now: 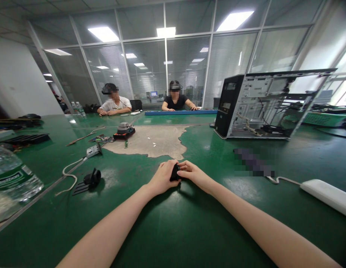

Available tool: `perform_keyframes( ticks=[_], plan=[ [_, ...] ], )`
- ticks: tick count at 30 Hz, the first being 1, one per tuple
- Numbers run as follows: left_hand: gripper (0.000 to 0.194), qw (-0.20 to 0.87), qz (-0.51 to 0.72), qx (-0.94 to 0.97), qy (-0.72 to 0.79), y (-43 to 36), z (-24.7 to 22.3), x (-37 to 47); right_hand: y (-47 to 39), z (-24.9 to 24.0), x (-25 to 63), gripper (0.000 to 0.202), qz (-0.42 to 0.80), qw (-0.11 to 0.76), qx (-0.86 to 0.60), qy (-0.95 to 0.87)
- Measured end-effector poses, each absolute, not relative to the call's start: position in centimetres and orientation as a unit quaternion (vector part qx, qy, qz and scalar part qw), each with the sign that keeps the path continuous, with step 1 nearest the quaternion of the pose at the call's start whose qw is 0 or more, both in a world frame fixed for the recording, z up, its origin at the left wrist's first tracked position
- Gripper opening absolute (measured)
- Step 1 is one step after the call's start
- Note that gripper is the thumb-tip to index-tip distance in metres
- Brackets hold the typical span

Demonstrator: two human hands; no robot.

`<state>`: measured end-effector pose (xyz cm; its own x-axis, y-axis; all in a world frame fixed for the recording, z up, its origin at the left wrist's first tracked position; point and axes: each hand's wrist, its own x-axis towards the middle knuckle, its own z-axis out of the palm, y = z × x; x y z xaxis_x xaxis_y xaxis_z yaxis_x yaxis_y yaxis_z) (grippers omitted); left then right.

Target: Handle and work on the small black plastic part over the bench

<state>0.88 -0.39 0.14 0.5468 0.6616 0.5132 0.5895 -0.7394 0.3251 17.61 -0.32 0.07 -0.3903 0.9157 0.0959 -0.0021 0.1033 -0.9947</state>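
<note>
At the middle of the green table, my left hand (164,175) is closed around a small black part (175,172). Its kind is hard to tell, since fingers cover most of it. My right hand (194,174) meets it from the other side, thumb and fingertips pinching its right edge. A bare patch of brownish board (159,139) lies just beyond both hands. To their left, a black bracket-like part with prongs and a round end (90,181) rests on the table.
An opened computer case (231,108) stands at the right, near a white power strip (327,193). Further left are a cooler with a fan (125,130), a metal piece with a cable (93,150) and a water bottle (15,175). Two people sit across the table.
</note>
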Motion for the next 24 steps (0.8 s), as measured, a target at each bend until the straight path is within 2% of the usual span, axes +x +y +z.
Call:
perform_keyframes(
  ticks=[3, 8, 12, 20, 24],
  plan=[
    [0.053, 0.057, 0.312, 0.878, 0.359, -0.4, 0.2, 0.9, -0.8, 0.7, 17.7, 0.035, 0.580, 0.400, -0.343, -0.621],
    [0.052, 0.048, 0.311, 0.880, 0.354, -0.6, 0.2, 1.0, -0.8, 0.5, 17.3, 0.025, 0.566, 0.422, -0.363, -0.608],
    [0.051, 0.045, 0.311, 0.882, 0.352, -0.6, 0.3, 0.9, -0.4, -0.1, 17.0, 0.028, 0.549, 0.434, -0.387, -0.600],
    [0.053, 0.057, 0.316, 0.877, 0.357, -0.5, 0.1, 0.9, -0.6, 0.4, 17.8, 0.037, 0.581, 0.395, -0.338, -0.626],
    [0.054, 0.060, 0.322, 0.876, 0.353, -0.5, 0.1, 0.9, -0.5, 0.0, 17.6, 0.027, 0.577, 0.416, -0.342, -0.614]
  ],
)
